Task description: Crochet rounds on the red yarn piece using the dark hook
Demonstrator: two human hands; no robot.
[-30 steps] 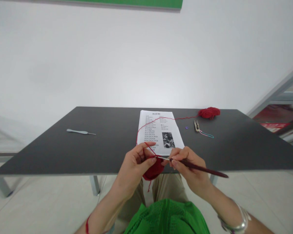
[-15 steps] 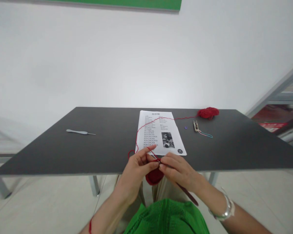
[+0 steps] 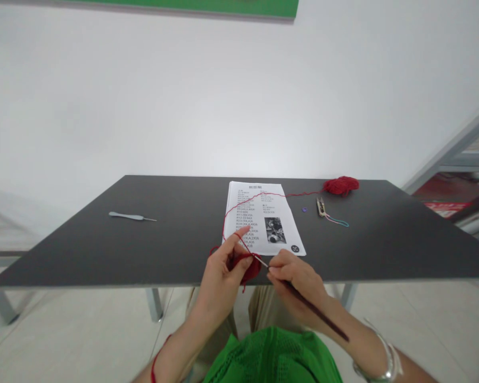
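Observation:
A small red crocheted piece (image 3: 252, 270) is pinched in my left hand (image 3: 222, 271), at the table's front edge. Red yarn passes round my raised left index finger. My right hand (image 3: 297, 276) grips a crochet hook with a long dark brown handle (image 3: 319, 315); its metal tip touches the top of the red piece. From the ball of red yarn (image 3: 341, 185) at the back right, a strand crosses the printed sheets (image 3: 279, 205) to my left hand. Part of the red piece is hidden behind my left fingers.
On the dark table (image 3: 175, 239), a grey-handled hook (image 3: 126, 216) lies at the left. Right of the sheets are a small purple ring (image 3: 304, 209) and thread snips (image 3: 321, 207) with a looped cord. A white wall stands behind.
My right hand has moved right and slightly down with the hook, so more of its metal shaft shows. The red piece has turned and risen in my left hand, and my left index finger points higher.

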